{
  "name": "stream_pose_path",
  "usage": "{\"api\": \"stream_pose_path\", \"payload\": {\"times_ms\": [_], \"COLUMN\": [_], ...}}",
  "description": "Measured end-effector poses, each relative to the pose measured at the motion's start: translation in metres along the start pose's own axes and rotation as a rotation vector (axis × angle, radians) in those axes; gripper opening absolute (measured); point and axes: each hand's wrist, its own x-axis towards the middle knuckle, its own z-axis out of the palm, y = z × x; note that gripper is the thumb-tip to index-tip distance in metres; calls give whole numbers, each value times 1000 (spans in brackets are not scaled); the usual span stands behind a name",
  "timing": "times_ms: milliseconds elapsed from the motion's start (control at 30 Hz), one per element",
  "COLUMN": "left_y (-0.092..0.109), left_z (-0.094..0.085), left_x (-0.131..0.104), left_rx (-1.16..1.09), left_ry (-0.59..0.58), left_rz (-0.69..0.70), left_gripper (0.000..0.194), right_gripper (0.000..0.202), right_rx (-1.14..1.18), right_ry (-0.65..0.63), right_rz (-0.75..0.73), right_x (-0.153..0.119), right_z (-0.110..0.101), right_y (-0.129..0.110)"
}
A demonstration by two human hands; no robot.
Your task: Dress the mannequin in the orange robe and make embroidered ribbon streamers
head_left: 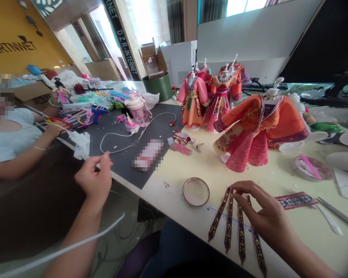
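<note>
Four dark patterned ribbon strips with pointed ends lie side by side at the table's front edge. My right hand is over their upper ends, thumb and forefinger pinched at the top of the second strip from the left. My left hand is raised off the table's front edge, its fingers curled together; whatever they hold, if anything, is too small to name. A round shallow lid sits just left of the strips. Under the strips a ruler partly shows.
Behind stand small dressed figures, the nearest in an orange robe. To the right lie a patterned band, metal tweezers and a round dish. A pink cup and white cable are farther back. Another person works at left.
</note>
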Motion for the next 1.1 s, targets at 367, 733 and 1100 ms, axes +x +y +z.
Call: {"api": "stream_pose_path", "payload": {"times_ms": [367, 733, 1100], "left_y": [-49, -113, -146], "left_z": [-3, -45, -90], "left_x": [11, 24, 40], "left_rx": [-118, 350, 573], "left_ry": [172, 441, -37], "left_rz": [-145, 60, 131], "left_gripper": [31, 71, 77], "right_gripper": [11, 16, 18], "right_rx": [-177, -245, -184], "right_ry": [40, 64, 64], "right_rz": [-154, -194, -244], "right_x": [-25, -40, -44], "right_z": [-14, -16, -12], "right_y": [11, 27, 36]}}
